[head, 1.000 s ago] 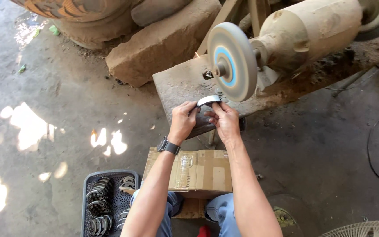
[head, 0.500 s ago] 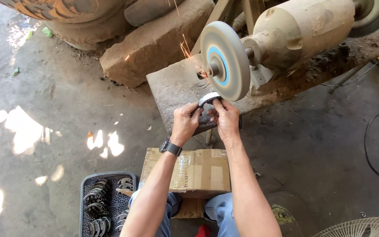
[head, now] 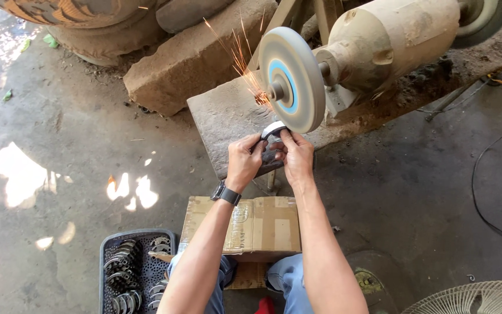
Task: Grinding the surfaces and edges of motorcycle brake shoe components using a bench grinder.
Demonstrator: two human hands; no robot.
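Both hands [head: 271, 157], curved part [head: 272, 129] seemingly wheel-facing [head: 291, 78].

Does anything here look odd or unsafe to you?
Sparks fly up-left off the grinding wheel, where the left hand and right hand, both bare, press a small metal part against its rim. Nothing looks spilled or broken.
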